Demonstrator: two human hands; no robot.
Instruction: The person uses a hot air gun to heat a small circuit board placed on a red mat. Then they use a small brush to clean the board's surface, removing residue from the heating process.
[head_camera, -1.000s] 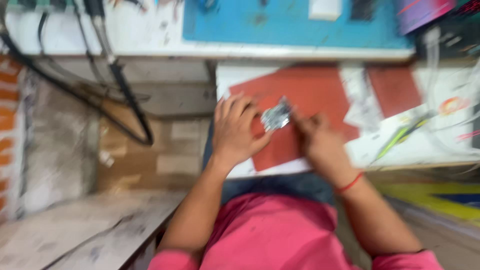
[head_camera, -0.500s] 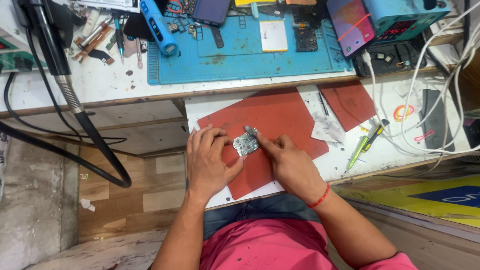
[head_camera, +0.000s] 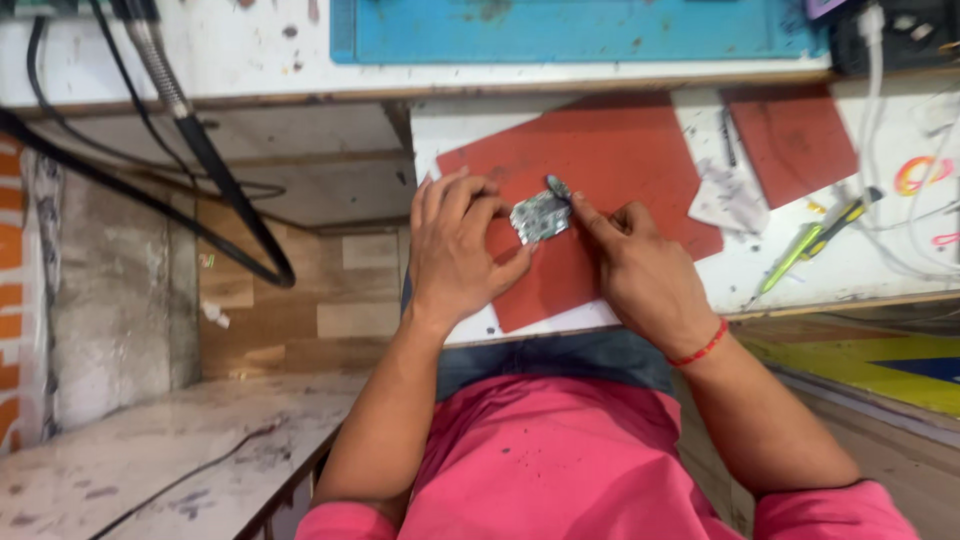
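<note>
The small grey circuit board (head_camera: 540, 215) lies on the red mat (head_camera: 610, 150), pinned at its left edge by the curled fingers of the left hand (head_camera: 455, 250). The right hand (head_camera: 640, 265) presses a slim metal tool (head_camera: 557, 187) against the board's upper right corner, fingers closed around it. By my reading the work on the board is under way, with nothing visibly lifted off it

Pretty messy setup here: red mat (head_camera: 600, 160) on the white table (head_camera: 840, 270), with a smaller red mat (head_camera: 795, 140) off to its right. Blue mat (head_camera: 580, 30) at the far edge. Green-yellow tool (head_camera: 805, 250) lying right, white cables (head_camera: 900, 200) near it, black cables (head_camera: 200, 160) hanging left.
</note>
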